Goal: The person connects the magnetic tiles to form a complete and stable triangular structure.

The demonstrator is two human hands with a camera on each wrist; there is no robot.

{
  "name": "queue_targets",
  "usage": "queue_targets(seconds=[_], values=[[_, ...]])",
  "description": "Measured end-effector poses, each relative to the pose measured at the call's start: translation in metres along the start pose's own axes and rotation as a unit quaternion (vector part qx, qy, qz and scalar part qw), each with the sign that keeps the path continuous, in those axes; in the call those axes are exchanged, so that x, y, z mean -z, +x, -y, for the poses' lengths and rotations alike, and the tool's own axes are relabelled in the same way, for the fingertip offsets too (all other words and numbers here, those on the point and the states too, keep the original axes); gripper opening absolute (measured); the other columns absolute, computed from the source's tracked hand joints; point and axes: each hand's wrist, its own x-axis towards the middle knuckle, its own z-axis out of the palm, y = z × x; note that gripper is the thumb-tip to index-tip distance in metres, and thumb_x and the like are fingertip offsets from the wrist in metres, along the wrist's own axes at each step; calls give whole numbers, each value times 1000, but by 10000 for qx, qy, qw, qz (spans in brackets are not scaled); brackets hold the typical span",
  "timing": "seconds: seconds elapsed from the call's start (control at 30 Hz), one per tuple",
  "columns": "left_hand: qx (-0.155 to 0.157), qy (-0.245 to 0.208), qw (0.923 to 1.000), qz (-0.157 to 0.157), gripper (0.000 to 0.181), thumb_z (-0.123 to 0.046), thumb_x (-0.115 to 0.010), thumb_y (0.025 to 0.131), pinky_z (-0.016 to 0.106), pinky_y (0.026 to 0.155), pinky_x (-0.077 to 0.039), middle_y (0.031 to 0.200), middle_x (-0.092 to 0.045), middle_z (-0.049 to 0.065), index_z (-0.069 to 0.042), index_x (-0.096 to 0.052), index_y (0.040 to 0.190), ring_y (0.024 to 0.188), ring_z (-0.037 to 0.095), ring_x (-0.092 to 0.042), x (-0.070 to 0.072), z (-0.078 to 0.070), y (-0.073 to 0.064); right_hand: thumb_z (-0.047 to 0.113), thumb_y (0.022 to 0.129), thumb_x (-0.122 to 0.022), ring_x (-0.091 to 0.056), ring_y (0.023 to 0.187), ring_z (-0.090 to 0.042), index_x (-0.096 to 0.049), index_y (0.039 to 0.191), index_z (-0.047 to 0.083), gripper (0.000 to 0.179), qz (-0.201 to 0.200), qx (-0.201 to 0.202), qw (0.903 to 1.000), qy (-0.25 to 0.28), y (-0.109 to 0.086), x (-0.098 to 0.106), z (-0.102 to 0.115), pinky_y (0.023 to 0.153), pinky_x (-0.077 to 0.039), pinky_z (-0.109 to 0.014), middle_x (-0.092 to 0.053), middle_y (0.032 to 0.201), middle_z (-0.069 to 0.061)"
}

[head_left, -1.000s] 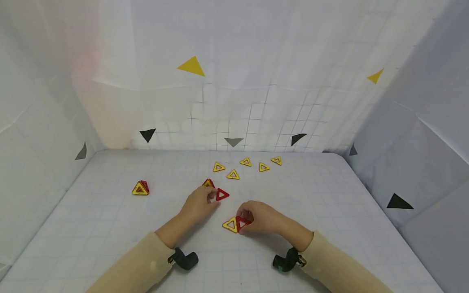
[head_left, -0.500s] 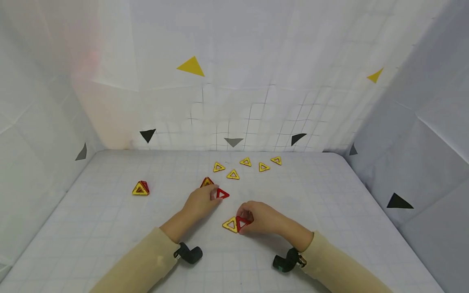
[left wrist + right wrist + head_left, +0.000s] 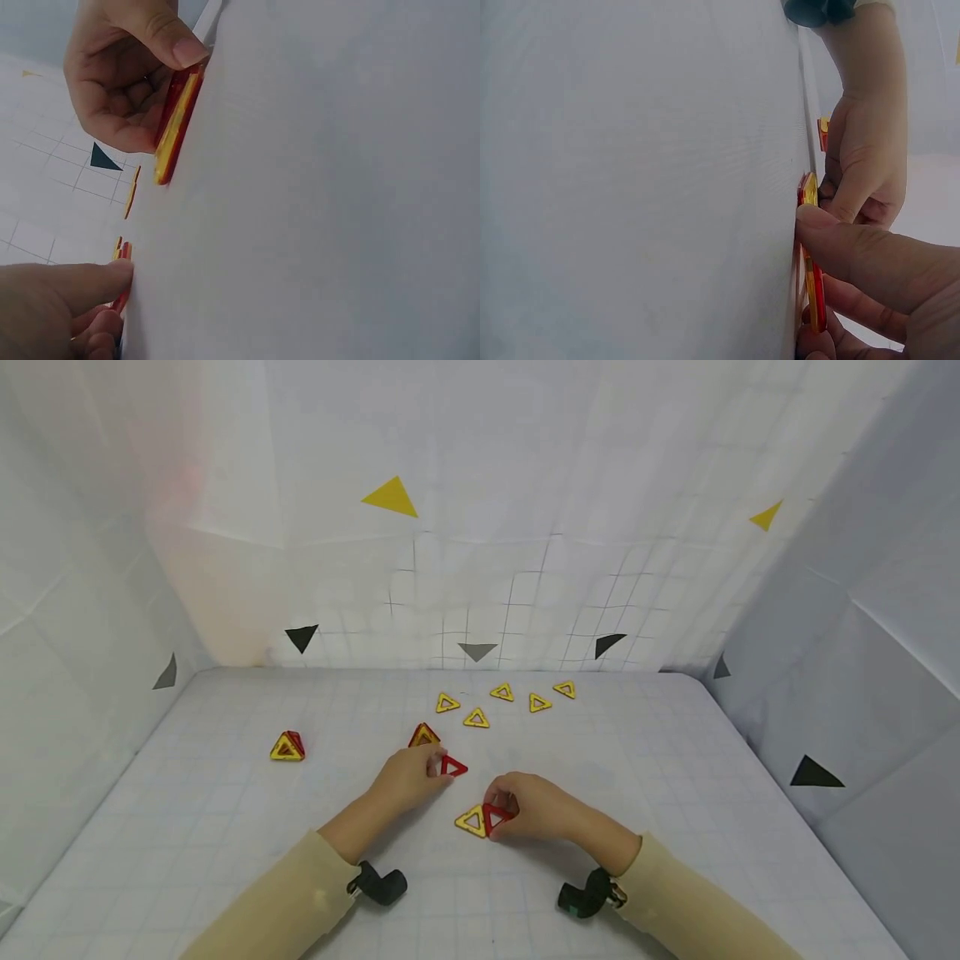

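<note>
In the head view my left hand point(image 3: 407, 778) pinches a red triangular magnetic tile point(image 3: 460, 768) between thumb and fingers, low over the table. Just beyond these fingers stands a red and yellow peaked tile piece point(image 3: 424, 734), partly covered by the hand. Nearer the front, my right hand point(image 3: 538, 807) grips another red triangular tile point(image 3: 489, 820) by its edges. Its left side meets a yellow triangular tile point(image 3: 471, 821) lying on the table. From the left wrist view, the right hand's tiles point(image 3: 178, 127) show edge-on, red against yellow.
Several loose yellow triangular tiles point(image 3: 476, 718) lie toward the back of the white table point(image 3: 225, 827). A small red and yellow pyramid point(image 3: 288, 746) stands at the left. White sheets point(image 3: 600, 485) with printed triangles enclose the back and both sides.
My left hand has closed its thumb and fingers on the red tile and drawn it slightly toward me. The right hand and its tile have stayed in place.
</note>
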Motion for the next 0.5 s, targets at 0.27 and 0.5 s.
queue_targets(seconds=[0.27,0.5], values=[[-93,-104,9998,136,43,-26,-82,85,29,63,-41,75,-54,-4,-7,-69,121,68,12,-48,4,2,-12,27,78,-88,-55,84,-12,-67,105,21,34,-6,-39,10000,33,0,0,0,76,-49,-30,-59,89,9],[-96,-33,9998,178,41,-25,-84,82,29,68,-45,84,-55,-4,-9,-69,116,76,13,-50,6,3,-23,26,79,-88,-55,85,-13,-67,105,21,34,-12,-117,9999,39,-2,1,3,76,-49,-31,-59,90,8]])
